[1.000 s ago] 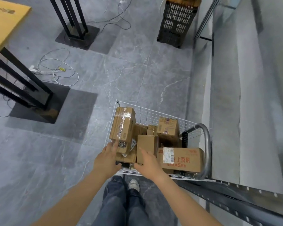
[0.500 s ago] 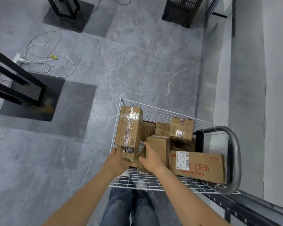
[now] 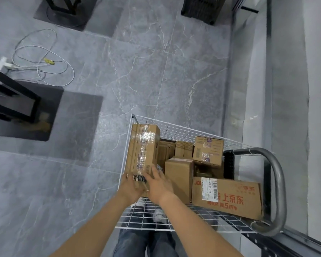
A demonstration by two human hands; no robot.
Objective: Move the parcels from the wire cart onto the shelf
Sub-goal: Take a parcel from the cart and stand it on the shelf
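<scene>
Both hands are on the taped parcel (image 3: 144,147), which stands at the left side of the wire cart (image 3: 182,129).
- Long axis runs near-to-far, straight away from me. The hands are at its near end only and the far end is unsupported.
- Left hand (image 3: 131,188) is on the near-left corner. The fingers look curled round the edge, so I read it as gripping.
- Right hand (image 3: 160,184) is on the near-right side. Its fingers are straight and spread, pressing flat against the right face and not wrapped round it. The barcode label shows between the two hands.
- Net effect: the box is squeezed between two palms at one end.

The relation that matters is that the shelf (image 3: 287,145) lies to the right, past the cart handle (image 3: 275,184). The parcel is in the slot furthest from it, so the move has to go up first, then sweep right.

The right arm is on the shelf side and I'd expect it to lead. The left hand would then carry the trailing end.

Risks as I see them:
- An end-only hold on a long box means the far end may dip on the lift. I'd slide one hand toward the middle.
- The plain parcel (image 3: 178,178) sits just to the right, and the printed parcel (image 3: 228,198) is further right by the handle. Both are in the sweep path if the lift is too low.

The cart holds several parcels, and I see none on the shelf from here.
</scene>
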